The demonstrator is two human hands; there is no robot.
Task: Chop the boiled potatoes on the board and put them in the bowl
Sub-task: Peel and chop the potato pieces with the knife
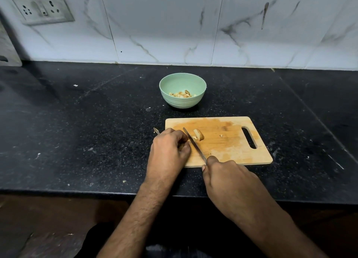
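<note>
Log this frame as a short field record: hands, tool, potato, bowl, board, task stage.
left hand: curled on the board beside the blade, steadying potato
right hand: grips knife handle
knife: blade angled across board, at the potato
potato: partly cut, on board
bowl: green, behind board, holds chopped pieces
board: wooden, slot handle on right
stage: chopping under way

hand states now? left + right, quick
Left hand: fingers curled, holding a potato piece on the board.
Right hand: grip closed round the knife.
</note>
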